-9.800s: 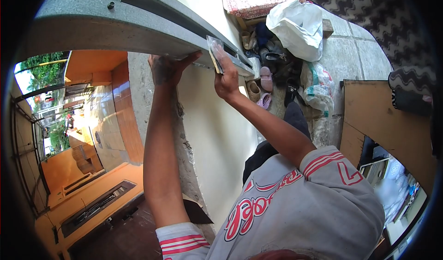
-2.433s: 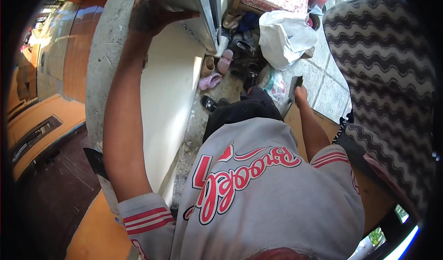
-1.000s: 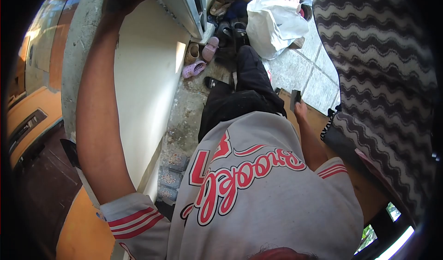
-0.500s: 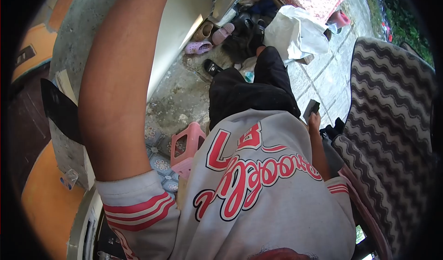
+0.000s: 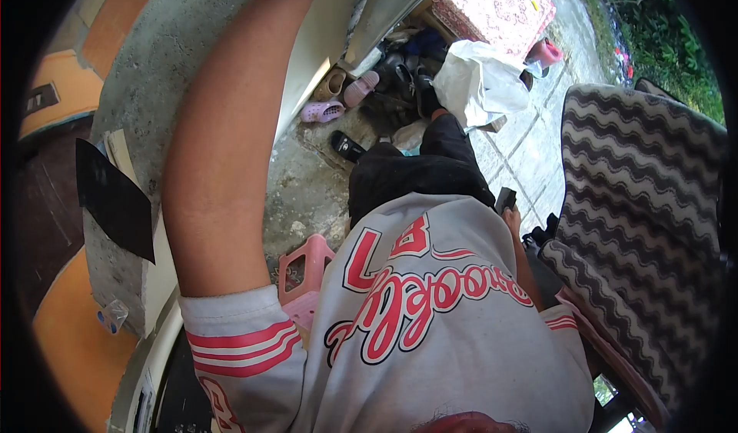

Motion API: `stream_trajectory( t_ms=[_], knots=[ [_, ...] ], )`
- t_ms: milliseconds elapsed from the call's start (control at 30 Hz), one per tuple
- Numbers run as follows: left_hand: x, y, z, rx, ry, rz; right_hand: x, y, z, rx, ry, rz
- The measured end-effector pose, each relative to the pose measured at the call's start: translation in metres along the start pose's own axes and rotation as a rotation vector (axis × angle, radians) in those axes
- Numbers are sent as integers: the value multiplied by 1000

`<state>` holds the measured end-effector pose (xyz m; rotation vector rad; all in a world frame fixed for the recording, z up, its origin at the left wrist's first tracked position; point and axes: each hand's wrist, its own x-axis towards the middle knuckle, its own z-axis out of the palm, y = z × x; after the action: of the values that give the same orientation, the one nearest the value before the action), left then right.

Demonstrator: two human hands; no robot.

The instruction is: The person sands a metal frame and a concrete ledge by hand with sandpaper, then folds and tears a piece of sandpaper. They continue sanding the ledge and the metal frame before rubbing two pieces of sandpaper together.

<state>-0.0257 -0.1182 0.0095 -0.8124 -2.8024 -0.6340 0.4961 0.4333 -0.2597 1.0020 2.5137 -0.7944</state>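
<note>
My left arm stretches forward and up past the top edge of the view, so the left hand itself is out of sight. Low at my right side, my right hand [image 5: 513, 218] is closed around a small dark rectangular object [image 5: 505, 200]; it is too small to tell its kind. Beside that hand stands a chair [image 5: 638, 210] covered in wavy striped cloth. A pale door-like panel [image 5: 315, 56] lies beyond my left forearm.
Several shoes, among them a lilac clog [image 5: 322, 111] and a black slide [image 5: 347, 146], lie on the concrete floor ahead. A white sack [image 5: 480, 83] and a patterned red rug [image 5: 496, 10] are farther off. A pink stool [image 5: 304, 275] stands at my left.
My left arm has shifted to the right in the view. The surroundings have moved slightly as my head turned. The dark object stays in my right hand.
</note>
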Motion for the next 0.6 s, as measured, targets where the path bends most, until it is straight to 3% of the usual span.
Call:
stream_trajectory(
  t_ms=[267, 467, 567, 600],
  knots=[
    [4, 4, -3, -23, 87, 93, 46, -73, -2, -6, 12, 65],
    [4, 5, -3, 70, 173, 163, 101, -94, 5, -6, 67, -3],
    [2, 7, -4, -79, 151, 179, 125, -119, 7, -41, 99, -75],
    [0, 1, -7, -34, -14, 228, 128, -132, 5, -63, 127, -126]
  ],
)
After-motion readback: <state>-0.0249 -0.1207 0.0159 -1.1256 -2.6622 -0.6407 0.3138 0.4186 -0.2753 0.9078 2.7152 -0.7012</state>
